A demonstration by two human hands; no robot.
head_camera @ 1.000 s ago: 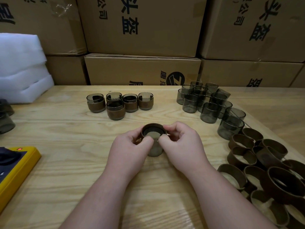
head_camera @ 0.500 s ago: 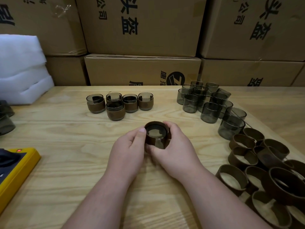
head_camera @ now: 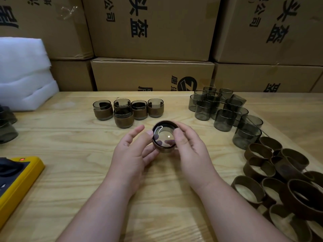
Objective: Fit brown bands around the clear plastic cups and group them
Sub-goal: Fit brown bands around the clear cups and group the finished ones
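your two hands meet over the middle of the wooden surface (head_camera: 73, 137), and between them is one clear plastic cup (head_camera: 164, 137) with a brown band (head_camera: 163, 149) already around its wall. the cup is tipped so its open mouth faces up toward you, and it sits just above the surface rather than plainly standing on it.

your right hand (head_camera: 189, 151) has its fingers curled round the right side of the banded cup, with the thumb lying over the rim. your left hand (head_camera: 134, 151) touches the cup's left side: the thumb tip is against the rim and the lower fingers lie under the band, while the upper fingers are spread and fairly straight, off the cup.

beyond your hands, near the far edge, five finished cups (head_camera: 128, 111) stand upright in a tight group, each with a band on its lower half, four in a row and one just in front. to the right of them, well apart, a cluster of bare cups (head_camera: 223, 109) stands close together, one at the back lying tilted. nearer you on the right, loose bands (head_camera: 279, 180) lie heaped, many touching or overlapping.

at the left edge sits a yellow device (head_camera: 19, 180), with white foam (head_camera: 22, 74) behind it. cardboard boxes (head_camera: 152, 32) are stacked along the back.
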